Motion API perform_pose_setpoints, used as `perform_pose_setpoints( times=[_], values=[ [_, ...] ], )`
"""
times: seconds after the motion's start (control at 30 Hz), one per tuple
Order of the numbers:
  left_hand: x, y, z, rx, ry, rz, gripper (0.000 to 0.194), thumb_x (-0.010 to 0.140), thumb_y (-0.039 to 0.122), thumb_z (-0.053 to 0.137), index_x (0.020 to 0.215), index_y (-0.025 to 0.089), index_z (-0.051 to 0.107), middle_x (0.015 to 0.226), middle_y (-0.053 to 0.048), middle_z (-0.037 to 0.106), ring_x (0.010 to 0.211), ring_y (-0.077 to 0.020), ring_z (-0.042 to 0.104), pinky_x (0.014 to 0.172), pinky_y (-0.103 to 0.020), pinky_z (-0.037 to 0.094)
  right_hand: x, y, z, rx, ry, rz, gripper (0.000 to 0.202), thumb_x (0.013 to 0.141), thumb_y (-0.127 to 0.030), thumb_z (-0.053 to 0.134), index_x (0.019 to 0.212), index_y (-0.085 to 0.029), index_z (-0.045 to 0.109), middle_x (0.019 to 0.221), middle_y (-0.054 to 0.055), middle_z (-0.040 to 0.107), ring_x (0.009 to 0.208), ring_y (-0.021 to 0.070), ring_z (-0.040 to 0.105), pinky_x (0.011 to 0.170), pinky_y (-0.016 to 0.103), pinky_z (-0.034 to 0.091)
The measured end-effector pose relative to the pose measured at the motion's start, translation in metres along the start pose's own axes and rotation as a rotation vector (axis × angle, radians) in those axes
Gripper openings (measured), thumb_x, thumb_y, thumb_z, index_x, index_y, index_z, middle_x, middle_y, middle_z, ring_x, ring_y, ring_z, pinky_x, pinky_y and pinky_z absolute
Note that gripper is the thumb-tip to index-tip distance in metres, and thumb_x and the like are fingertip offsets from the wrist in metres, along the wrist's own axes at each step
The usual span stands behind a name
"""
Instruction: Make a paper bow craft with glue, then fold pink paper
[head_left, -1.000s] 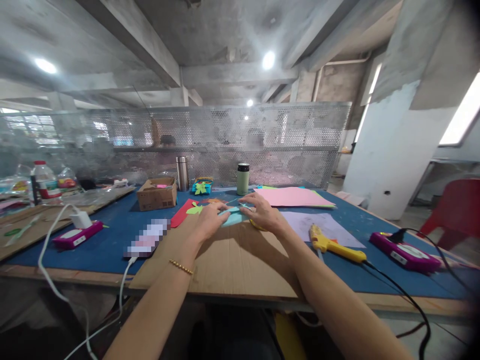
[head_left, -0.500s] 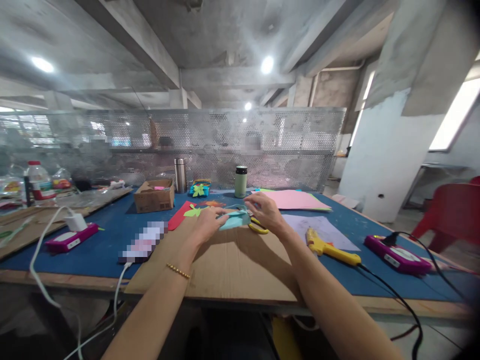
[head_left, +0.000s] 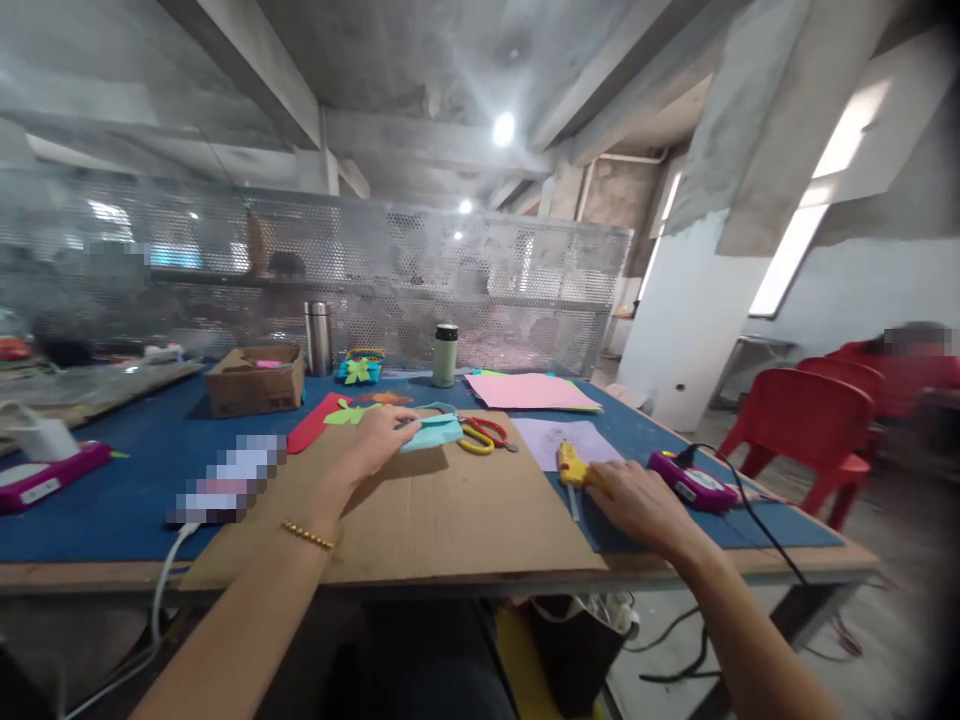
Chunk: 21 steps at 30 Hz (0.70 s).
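Note:
My left hand (head_left: 381, 440) has its fingers closed on the left part of a light blue paper piece (head_left: 435, 432), over the cardboard sheet (head_left: 465, 510). Over at the right, my right hand (head_left: 634, 497) is wrapped round the yellow glue gun (head_left: 571, 464), whose nozzle end lies at the edge of a lilac paper (head_left: 536, 440). Scissors with red and yellow handles (head_left: 478, 438) lie just right of the blue piece. Green leaf-shaped paper (head_left: 343, 414) and red paper (head_left: 313, 424) are beyond my left wrist.
A cardboard box (head_left: 255, 382), a steel flask (head_left: 319, 340), a green bottle (head_left: 445, 358) and pink paper (head_left: 529, 391) stand or lie at the back. A phone (head_left: 229, 480) is at the left, a purple power strip (head_left: 694, 482) at the right. Red chairs are beyond the table.
My right hand has left the blue paper piece and moved right onto the glue gun. The view has turned to the right. My left hand stays at the blue piece.

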<state>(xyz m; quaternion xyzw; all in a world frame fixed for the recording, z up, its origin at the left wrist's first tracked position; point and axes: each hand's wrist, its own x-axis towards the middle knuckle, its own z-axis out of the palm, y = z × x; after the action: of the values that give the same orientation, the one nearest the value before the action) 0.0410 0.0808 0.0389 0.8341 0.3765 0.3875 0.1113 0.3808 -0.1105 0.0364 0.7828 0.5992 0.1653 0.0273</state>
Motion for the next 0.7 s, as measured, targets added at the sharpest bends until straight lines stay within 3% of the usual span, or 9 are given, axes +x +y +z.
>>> perform_pose_setpoints(
  times=[0.17,0.37,0.57,0.7],
  values=[
    [0.001,-0.002,0.002,-0.03,0.0,-0.001,0.025,0.087,0.032,0.059,0.094,0.022,0.08,0.096,-0.004,0.079,0.085,-0.0213,0.069,0.076,-0.029,0.047,0.009,-0.001,0.011,-0.061,0.037,0.086,0.029,0.093,-0.026,0.047,0.113,-0.019,0.067,0.119,0.015,0.068,0.106,0.0323,0.064,0.077,0.039,0.04],
    [0.003,-0.003,0.001,-0.076,-0.022,-0.01,0.027,0.087,0.035,0.059,0.095,0.02,0.08,0.095,-0.004,0.078,0.085,-0.0205,0.068,0.075,-0.028,0.047,0.02,0.012,0.026,0.006,0.098,0.0,0.024,0.093,-0.032,0.048,0.097,-0.019,0.068,0.098,0.012,0.071,0.093,0.0281,0.068,0.069,0.033,0.04],
    [0.002,-0.001,0.001,-0.027,-0.022,-0.019,0.026,0.086,0.032,0.059,0.095,0.02,0.081,0.094,-0.004,0.078,0.083,-0.0196,0.066,0.073,-0.026,0.045,0.021,0.011,0.025,0.362,0.21,0.042,0.035,0.089,-0.048,0.05,0.102,-0.019,0.065,0.095,0.012,0.074,0.082,0.0292,0.069,0.067,0.036,0.047],
    [0.003,0.0,0.002,-0.01,-0.033,-0.016,0.025,0.086,0.03,0.06,0.094,0.019,0.081,0.088,-0.005,0.077,0.08,-0.0188,0.065,0.073,-0.026,0.044,0.015,-0.02,0.0,0.702,0.358,-0.189,0.04,0.093,-0.054,0.045,0.11,-0.022,0.064,0.104,0.01,0.073,0.088,0.0252,0.068,0.077,0.036,0.053]
  ],
)
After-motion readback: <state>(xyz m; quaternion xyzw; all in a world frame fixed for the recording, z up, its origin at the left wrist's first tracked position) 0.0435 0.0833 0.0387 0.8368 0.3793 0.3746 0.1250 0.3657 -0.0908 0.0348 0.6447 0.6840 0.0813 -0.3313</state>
